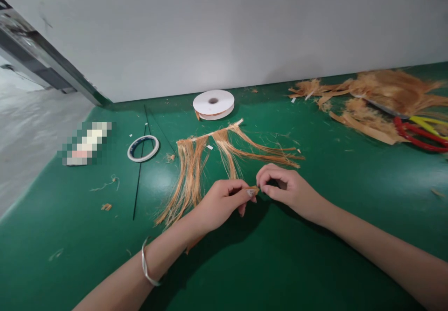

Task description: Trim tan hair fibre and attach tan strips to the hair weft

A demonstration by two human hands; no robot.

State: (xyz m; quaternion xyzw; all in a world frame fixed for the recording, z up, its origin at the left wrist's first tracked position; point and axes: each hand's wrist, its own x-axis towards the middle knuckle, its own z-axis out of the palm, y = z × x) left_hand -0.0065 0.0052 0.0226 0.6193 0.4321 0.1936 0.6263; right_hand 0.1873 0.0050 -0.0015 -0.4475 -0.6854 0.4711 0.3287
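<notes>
My left hand (227,201) is closed in a pinch on a bundle of tan fibres (255,190). The bundle's end pokes out past the thumb, and a loose tail shows under the forearm. Fingertip to fingertip with it, my right hand (283,187) is curled with thumb and fingers nearly together at the bundle's end; what they hold, if anything, is too small to make out. Just beyond my hands lies a strip of white tape (201,137) with tan fibre tufts (189,171) hanging from it like a fringe.
Behind the fringe lies a white ribbon spool (213,103) by the wall. A tape roll (143,148) rests over thin black rods (137,190) at left, near a pixelated object (87,143). Right, red-handled scissors (416,136) and a yellow-handled tool (429,124) lie by a fibre heap (392,89).
</notes>
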